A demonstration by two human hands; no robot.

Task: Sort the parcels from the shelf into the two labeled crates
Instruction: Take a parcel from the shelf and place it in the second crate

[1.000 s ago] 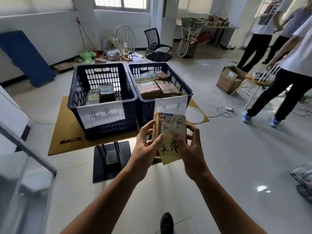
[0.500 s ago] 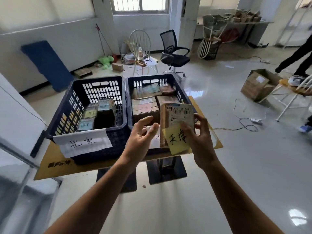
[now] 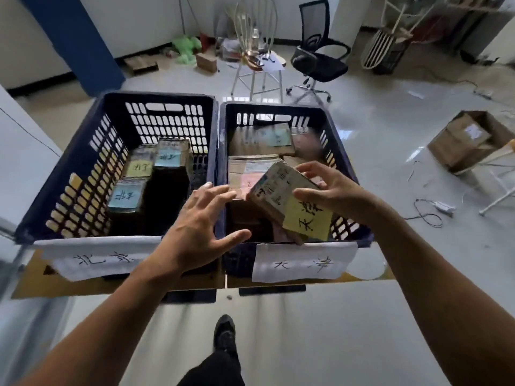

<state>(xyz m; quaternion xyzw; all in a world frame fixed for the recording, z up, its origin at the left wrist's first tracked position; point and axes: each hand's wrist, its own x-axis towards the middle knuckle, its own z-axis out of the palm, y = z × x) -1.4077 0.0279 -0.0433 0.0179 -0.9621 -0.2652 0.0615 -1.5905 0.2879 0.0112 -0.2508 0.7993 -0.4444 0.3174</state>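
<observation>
A: Where is the parcel [image 3: 276,190] now, which hand has it?

B: Right hand [image 3: 334,190] only. Its fingers curl round the far-right edge, and the thumb, as it seems, lies on the face near the yellow note [image 3: 309,218]. Left hand [image 3: 195,227] is spread in the air and holds nothing. Its tips are just beside the parcel's left corner, prob. not touching.

A: And vs. the crates?

B: Parcel hangs over the near part of the right crate [image 3: 335,151], above the paper label [image 3: 303,263] on its front. So I judge the drop goes straight down, a bit fwd. Long axis runs near-to-far. The note end is lower, so the parcel is tilted, not flat.

A: Materials?

B: Parcel is a flat brown cardboard box w/ a printed sticker, stiff I judge. Crates are dark blue plastic w/ slotted walls. Right one holds cardboard parcels [image 3: 259,140] laid flat, approx. full. Left crate [image 3: 117,107] has a few boxes w/ coloured notes [image 3: 125,195]. Both stand on a brown board [image 3: 55,282].
</observation>
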